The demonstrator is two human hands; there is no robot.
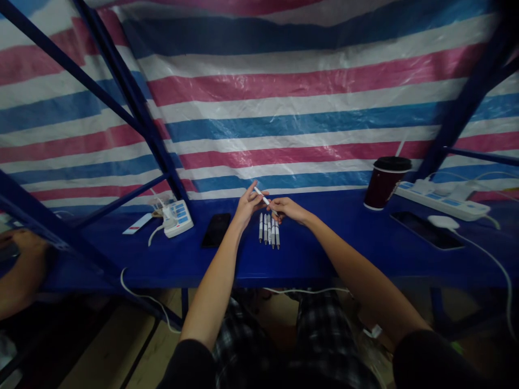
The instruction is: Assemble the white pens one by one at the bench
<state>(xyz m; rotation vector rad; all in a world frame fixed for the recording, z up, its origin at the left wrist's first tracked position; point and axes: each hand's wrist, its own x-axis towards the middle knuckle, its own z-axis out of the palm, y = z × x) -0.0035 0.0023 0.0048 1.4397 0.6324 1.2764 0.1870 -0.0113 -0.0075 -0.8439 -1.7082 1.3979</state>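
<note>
A white pen [261, 195] is held slantwise between my two hands, above the blue table [308, 265]. My left hand [248, 204] pinches its upper part, fingers closed on it. At its lower right end, my right hand [286, 208] has its fingertips closed round the pen. Just below my hands, several white pens with grey grips [265, 229] lie side by side on the table, their tips toward me. The top ends of some are partly hidden by my right hand.
A black phone [216, 230] and a power strip [178, 218] are at left. To the right are a dark red cup [385, 182] with a straw, another phone [425, 229], a white charger [443, 222] and a second power strip [441, 201]. Another person's arm [24, 270] shows far left.
</note>
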